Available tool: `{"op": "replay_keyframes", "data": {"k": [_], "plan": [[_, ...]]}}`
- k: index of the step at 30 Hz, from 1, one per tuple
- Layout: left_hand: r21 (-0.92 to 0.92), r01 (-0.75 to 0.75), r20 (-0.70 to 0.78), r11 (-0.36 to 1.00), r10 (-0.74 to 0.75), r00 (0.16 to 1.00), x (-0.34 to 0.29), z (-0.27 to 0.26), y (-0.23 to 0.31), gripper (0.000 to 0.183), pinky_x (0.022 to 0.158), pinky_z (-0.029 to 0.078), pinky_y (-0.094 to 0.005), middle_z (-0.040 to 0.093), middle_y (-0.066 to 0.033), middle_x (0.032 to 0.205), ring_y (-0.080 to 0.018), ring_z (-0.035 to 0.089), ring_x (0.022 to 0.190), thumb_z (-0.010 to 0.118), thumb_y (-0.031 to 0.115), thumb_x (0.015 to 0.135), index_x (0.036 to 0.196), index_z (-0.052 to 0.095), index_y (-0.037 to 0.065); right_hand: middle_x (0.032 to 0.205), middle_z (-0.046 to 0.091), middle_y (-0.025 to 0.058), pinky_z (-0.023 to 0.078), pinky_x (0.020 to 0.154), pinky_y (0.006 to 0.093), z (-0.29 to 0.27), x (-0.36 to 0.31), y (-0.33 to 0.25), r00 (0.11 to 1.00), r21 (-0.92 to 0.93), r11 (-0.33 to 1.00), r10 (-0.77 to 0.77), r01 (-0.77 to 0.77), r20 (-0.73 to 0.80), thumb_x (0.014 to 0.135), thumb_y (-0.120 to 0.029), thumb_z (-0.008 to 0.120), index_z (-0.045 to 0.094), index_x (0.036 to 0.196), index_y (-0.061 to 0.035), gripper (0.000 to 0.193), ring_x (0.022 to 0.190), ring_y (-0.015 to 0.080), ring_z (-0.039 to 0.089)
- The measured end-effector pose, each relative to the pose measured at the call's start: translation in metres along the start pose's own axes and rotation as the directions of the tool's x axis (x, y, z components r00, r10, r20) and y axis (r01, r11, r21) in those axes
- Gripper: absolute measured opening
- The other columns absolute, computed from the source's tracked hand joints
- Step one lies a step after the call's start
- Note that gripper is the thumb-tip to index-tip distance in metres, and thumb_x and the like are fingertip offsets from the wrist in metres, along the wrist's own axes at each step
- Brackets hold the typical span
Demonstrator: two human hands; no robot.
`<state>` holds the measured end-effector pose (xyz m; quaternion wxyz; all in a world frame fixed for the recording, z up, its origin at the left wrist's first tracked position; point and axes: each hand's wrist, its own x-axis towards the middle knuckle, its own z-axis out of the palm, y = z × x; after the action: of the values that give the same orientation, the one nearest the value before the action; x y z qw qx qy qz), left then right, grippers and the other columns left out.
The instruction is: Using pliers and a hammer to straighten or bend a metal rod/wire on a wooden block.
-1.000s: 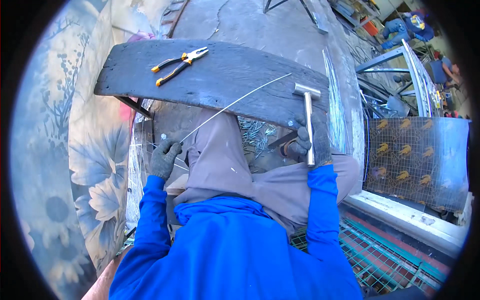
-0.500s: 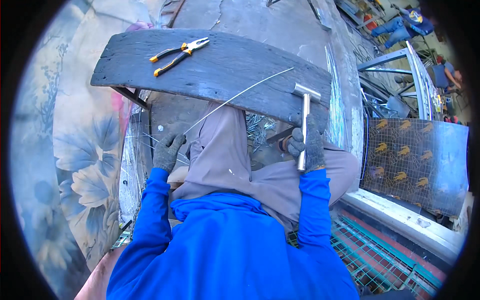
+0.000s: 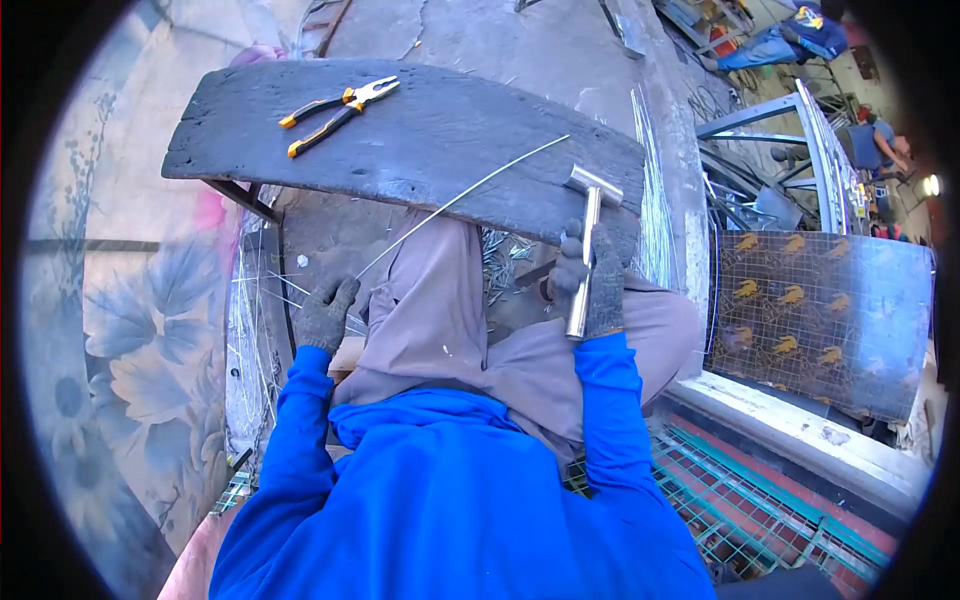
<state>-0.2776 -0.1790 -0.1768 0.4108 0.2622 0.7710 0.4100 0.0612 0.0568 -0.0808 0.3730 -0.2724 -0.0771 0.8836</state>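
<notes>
My left hand [image 3: 328, 314], in a dark grey knit glove, is closed on the near end of a long thin metal wire [image 3: 470, 193]. The wire slants across my knee, and its far tip rests over the dark wooden bench [image 3: 420, 125]. A silver all-metal hammer [image 3: 598, 187] is gripped by its handle in my gloved right hand [image 3: 592, 280]. Its head is raised by the bench's right end, to the right of the wire tip. Pliers [image 3: 345, 112] with black and orange handles lie slightly open on the bench's left half, out of my hands.
Cut metal pieces [image 3: 505, 262] lie heaped below the bench. Long wires [image 3: 652, 205] lie beside its right end, and more [image 3: 250, 340] at my left. A floral sheet [image 3: 150, 300] hangs at left. Metal frames [image 3: 815, 155] and two people [image 3: 800, 40] are at far right.
The whole view has shifted slightly, so the bench and tools sit farther left in the picture. My left hand has turned a little on the wire. The hammer keeps almost the same pose.
</notes>
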Motion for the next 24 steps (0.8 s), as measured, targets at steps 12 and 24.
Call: {"op": "replay_keyframes", "data": {"k": [12, 24], "plan": [[-0.047, -0.090, -0.098, 0.995, 0.085, 0.992, -0.010, 0.004, 0.013, 0.034, 0.077, 0.048, -0.0324, 0.070, -0.0073, 0.091, -0.0145, 0.060, 0.084, 0.068, 0.033, 0.095, 0.105, 0.069, 0.001, 0.062, 0.045, -0.0029, 0.033, 0.034, 0.0256, 0.065, 0.005, 0.006, 0.862, -0.795, 0.606, -0.416, 0.026, -0.289, 0.101, -0.028, 0.059, 0.054, 0.092, -0.0118, 0.019, 0.040, 0.0086, 0.041], [-0.077, -0.050, -0.102, 0.996, 0.042, 0.994, -0.013, 0.002, 0.005, 0.031, 0.081, 0.051, -0.0323, 0.072, -0.0091, 0.096, -0.0148, 0.064, 0.090, 0.070, 0.030, 0.095, 0.108, 0.071, 0.002, 0.080, 0.059, 0.0188, 0.053, 0.069, 0.0471, 0.110, 0.048, -0.021, 0.725, -0.918, -0.394, -0.643, -0.036, 0.247, 0.096, -0.032, 0.061, 0.051, 0.121, -0.0017, 0.041, 0.074, 0.0373, 0.064]]}}
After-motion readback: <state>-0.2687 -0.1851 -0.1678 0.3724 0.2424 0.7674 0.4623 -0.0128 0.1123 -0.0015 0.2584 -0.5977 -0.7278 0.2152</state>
